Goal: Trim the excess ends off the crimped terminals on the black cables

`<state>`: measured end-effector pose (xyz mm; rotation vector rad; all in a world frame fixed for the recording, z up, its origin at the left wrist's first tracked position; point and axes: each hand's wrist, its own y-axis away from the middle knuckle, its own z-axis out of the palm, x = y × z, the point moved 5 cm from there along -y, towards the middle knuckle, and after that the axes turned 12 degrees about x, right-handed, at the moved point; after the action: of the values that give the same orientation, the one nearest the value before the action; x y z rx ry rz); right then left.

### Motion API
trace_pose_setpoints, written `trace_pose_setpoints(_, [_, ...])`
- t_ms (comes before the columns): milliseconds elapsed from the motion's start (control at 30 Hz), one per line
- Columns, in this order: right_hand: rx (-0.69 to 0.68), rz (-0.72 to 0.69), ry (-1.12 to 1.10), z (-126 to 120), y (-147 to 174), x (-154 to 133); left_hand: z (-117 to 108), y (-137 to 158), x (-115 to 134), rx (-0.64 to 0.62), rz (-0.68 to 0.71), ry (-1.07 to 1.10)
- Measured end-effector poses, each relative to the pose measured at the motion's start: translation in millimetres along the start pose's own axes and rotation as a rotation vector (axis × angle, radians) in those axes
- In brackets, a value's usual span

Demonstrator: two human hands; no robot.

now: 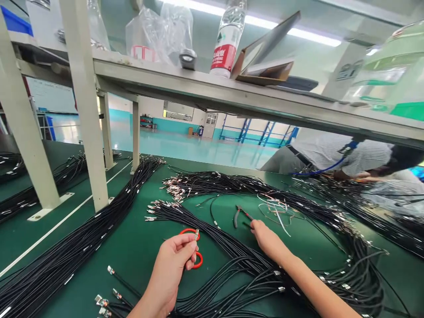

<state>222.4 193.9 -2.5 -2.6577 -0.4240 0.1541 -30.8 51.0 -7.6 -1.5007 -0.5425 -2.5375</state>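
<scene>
My left hand [175,258] is closed in a pinch on a cable end whose small metal connector [197,234] pokes up past the fingertips. Partly behind that hand, a pair of scissors with red handles [199,261] lies on the green table. Farther right, my right hand [266,238] reaches over a bundle of black cables [212,232] and has its fingers closed on one handle of the pliers [236,218]. The pliers' handles are spread, and their tip points away from me. More cable ends with metal connectors [102,301] lie at the lower left.
Black cable bundles [115,214] cover much of the green table [132,247]. Loose thin wires [276,207] lie beyond my right hand. A shelf [185,84] on metal posts [86,132] spans overhead, bearing a bottle [226,44]. Another person [331,154] bends over cables at the right.
</scene>
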Motion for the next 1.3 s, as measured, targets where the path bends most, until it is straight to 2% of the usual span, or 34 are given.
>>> trace_pose_setpoints(100, [0.129,0.004,-0.080,-30,0,-39,-1,0,1,0.017,-0.011,0.044])
trace_pose_setpoints(167, [0.306,-0.022,-0.243,-53,7,-79,-1,0,2,0.009,-0.019,0.068])
trace_pose_setpoints(200, [0.346,-0.074,-0.321,-61,12,-101,-1,-1,2,0.001,-0.024,0.077])
trace_pose_setpoints(267, [0.316,-0.177,-0.457,-65,24,-142,-1,-2,1,-0.014,-0.037,0.097])
trace_pose_setpoints(367, [0.298,-0.199,-0.648,-59,39,-172,-3,-4,0,0.009,-0.039,0.125])
trace_pose_setpoints(467, [0.294,-0.213,-0.751,-52,49,-174,-4,-5,1,0.029,-0.026,0.129])
trace_pose_setpoints(567, [0.284,-0.217,-0.709,-48,52,-168,-2,-3,2,0.031,-0.012,0.109])
trace_pose_setpoints(833, [0.432,-0.310,-0.666,-46,54,-170,-5,-1,3,0.134,0.028,0.019])
trace_pose_setpoints(1000, [0.386,-0.279,-0.614,-44,56,-171,-5,-1,2,0.152,0.043,-0.017])
trace_pose_setpoints(1167, [0.325,-0.337,-0.623,-44,56,-178,-4,1,3,0.134,0.038,-0.001])
trace_pose_setpoints(1300, [0.320,-0.328,-0.633,-44,56,-179,-3,3,4,0.120,0.036,-0.003])
